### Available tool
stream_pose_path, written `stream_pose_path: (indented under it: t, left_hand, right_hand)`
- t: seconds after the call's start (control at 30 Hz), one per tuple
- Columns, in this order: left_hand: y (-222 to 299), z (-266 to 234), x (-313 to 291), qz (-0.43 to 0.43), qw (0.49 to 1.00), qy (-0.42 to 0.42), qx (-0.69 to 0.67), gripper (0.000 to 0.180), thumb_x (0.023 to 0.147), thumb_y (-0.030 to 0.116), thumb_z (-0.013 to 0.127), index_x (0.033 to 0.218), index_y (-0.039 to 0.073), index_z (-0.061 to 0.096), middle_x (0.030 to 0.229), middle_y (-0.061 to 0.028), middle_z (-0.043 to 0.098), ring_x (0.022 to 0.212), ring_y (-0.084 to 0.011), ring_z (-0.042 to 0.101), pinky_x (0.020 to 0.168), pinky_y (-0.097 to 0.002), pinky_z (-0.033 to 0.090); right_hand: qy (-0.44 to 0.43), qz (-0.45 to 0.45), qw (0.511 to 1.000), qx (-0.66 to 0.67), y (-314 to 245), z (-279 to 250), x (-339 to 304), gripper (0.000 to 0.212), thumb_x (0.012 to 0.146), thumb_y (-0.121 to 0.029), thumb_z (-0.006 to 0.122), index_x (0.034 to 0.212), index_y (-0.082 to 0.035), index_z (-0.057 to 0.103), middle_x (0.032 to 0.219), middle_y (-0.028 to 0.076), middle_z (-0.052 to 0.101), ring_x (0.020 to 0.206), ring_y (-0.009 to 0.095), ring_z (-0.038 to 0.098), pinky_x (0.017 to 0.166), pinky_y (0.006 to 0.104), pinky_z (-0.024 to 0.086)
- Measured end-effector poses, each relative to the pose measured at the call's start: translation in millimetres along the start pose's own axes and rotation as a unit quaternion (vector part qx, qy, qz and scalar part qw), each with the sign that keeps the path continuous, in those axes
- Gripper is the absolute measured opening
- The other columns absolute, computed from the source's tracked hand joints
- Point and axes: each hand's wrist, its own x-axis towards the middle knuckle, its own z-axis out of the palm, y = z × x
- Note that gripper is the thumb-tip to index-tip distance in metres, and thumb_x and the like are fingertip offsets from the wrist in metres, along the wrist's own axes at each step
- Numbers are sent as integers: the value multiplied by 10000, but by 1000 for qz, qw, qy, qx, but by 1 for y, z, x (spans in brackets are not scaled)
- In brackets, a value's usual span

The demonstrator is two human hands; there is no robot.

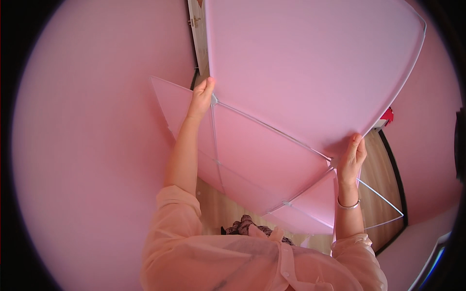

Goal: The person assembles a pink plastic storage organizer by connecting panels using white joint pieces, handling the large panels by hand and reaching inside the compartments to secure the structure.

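A large translucent panel (310, 72) with a thin rim stands upright before me, looking pinkish in this light. My left hand (200, 99) is closed on its left edge, beside a pale corner connector (214, 100). My right hand (350, 160) grips the opposite edge, close to another connector (334, 163); its fingertips are partly hidden behind the edge. Below, the panel meets a cube-like frame of similar panels (267, 150) joined by thin rods. A third connector (287, 203) shows lower down in that frame.
Pink walls (92, 145) rise on both sides. A white door (198, 39) stands at the back left. Wood-look floor (383, 169) shows at right, with a thin wire frame (381, 196) and a red object (388, 116) farther back. A screen edge (432, 266) appears lower right.
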Motion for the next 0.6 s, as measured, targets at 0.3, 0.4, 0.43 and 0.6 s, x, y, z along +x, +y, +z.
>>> stream_pose_path:
  t: [0.3, 0.4, 0.43, 0.6]
  left_hand:
    - [-11, 15, -7, 59, 996, 17, -71, 401, 889, 349, 378, 870, -13, 549, 628, 36, 425, 611, -68, 376, 562, -227, 349]
    - [-28, 4, -9, 76, 995, 53, -36, 370, 885, 333, 394, 811, 2, 543, 574, 6, 406, 572, -74, 372, 525, -243, 346]
    - [-22, 14, -7, 88, 994, 56, -28, 351, 882, 313, 401, 770, 4, 523, 555, -23, 409, 544, -100, 392, 515, -258, 351]
    - [-18, 13, -5, 171, 982, 71, 39, 299, 857, 251, 444, 673, 19, 480, 545, -99, 453, 512, -224, 461, 514, -316, 375]
  right_hand:
    - [115, -193, 963, -147, -74, -16, 76, 347, 896, -242, 394, 1123, 20, 379, 1037, 115, 503, 918, 156, 490, 792, 264, 391]
    - [202, -306, 838, -405, -153, 34, 123, 316, 833, -319, 485, 1067, -107, 505, 1092, 137, 500, 1007, 249, 477, 812, 345, 400]
    - [242, -375, 743, -500, -165, 32, 152, 348, 833, -348, 474, 1101, -128, 492, 1141, 125, 482, 1099, 261, 407, 848, 368, 374]
    - [112, -374, 684, -616, -218, 99, 196, 331, 845, -393, 415, 989, -141, 573, 987, 83, 575, 914, 249, 532, 765, 372, 410]
